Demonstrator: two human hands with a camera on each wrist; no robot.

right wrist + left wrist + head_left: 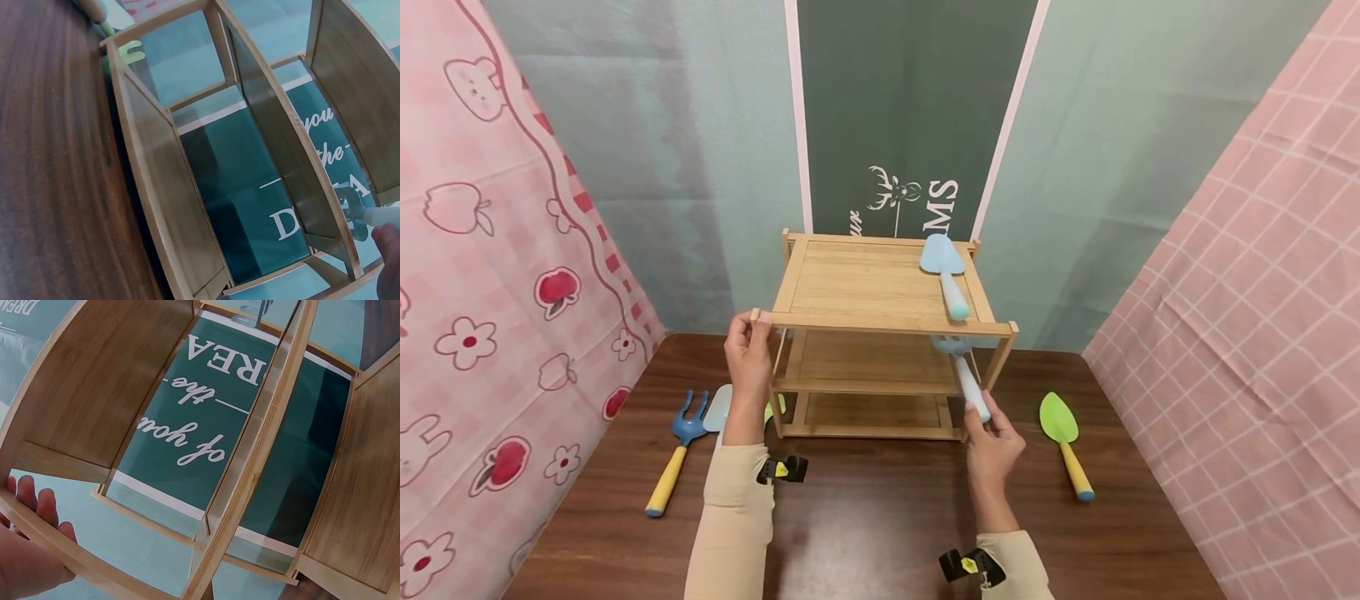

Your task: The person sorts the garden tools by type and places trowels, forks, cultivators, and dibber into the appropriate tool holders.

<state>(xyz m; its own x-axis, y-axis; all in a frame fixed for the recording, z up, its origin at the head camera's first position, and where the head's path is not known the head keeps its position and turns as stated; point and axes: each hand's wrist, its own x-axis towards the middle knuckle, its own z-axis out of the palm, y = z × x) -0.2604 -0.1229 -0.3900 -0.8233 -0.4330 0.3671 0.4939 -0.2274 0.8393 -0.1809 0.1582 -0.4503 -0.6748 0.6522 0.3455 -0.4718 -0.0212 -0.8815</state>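
Observation:
A three-tier wooden shelf (865, 320) stands on the table. My left hand (749, 354) grips its upper front left corner, and in the left wrist view the fingers (47, 503) curl around the wooden post. With my right hand (995, 442) I pinch the pale handle end of a light blue hand fork (972, 390). Its tined head reaches in over the middle tier at the right side, partly hidden under the top tier's front rail. On the top tier, at the right, lies a light blue trowel (953, 292), handle toward me.
Left of the shelf lie a blue hand fork (688, 427) with a yellow handle and a pale-headed tool (718, 408) partly behind my arm. A green tool (776, 406) shows beside the shelf's left leg. To the right lies a green trowel (1060, 419). Fabric curtains surround the table.

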